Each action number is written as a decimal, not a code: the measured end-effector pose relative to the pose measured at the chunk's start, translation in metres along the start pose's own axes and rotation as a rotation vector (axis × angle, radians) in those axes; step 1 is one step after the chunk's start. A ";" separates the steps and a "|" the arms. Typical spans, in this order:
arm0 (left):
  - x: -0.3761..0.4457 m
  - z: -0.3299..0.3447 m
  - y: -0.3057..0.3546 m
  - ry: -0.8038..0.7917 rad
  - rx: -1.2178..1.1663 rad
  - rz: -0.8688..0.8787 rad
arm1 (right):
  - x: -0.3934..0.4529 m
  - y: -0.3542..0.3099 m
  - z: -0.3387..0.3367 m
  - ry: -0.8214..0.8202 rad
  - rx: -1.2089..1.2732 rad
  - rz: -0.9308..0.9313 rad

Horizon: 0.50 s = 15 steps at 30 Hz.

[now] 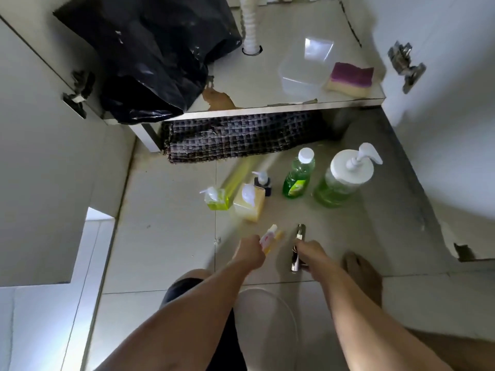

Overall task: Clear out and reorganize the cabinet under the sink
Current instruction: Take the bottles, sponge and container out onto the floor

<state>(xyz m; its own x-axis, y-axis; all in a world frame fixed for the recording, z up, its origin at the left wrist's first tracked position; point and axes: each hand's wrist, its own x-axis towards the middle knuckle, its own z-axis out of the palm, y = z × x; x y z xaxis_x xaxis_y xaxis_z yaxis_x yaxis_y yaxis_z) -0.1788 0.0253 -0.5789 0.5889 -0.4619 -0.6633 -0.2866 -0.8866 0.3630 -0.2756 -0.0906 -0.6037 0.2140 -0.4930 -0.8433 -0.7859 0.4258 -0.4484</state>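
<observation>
Left hand [249, 253] gripping yellow-white packet [270, 236], right hand [308, 250] gripping metal tool [297, 247], above floor [166, 236] near soap bottles [298, 174].

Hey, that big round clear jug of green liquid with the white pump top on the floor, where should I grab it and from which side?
Probably the white cap's neck of the big green pump jug, coming from above on the near side. It stands upright, its body looks too wide for one hand, and its spout points away to the right. The slim green bottle with the white cap stands close on its left, so avoid that side.
</observation>
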 end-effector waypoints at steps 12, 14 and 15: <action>0.006 -0.023 -0.005 0.001 0.051 0.006 | -0.019 -0.037 -0.014 0.034 -0.123 -0.171; 0.002 -0.039 0.005 -0.091 0.143 0.098 | -0.032 -0.057 -0.018 0.001 -0.073 -0.215; -0.002 -0.051 0.013 -0.142 0.175 0.124 | -0.044 -0.070 -0.021 -0.037 -0.059 -0.239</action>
<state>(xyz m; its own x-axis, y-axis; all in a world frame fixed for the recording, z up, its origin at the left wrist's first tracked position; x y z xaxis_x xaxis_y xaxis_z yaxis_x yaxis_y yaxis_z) -0.1451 0.0159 -0.5399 0.4322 -0.5552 -0.7106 -0.4838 -0.8078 0.3369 -0.2423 -0.1148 -0.5289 0.4187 -0.5455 -0.7260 -0.7427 0.2543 -0.6194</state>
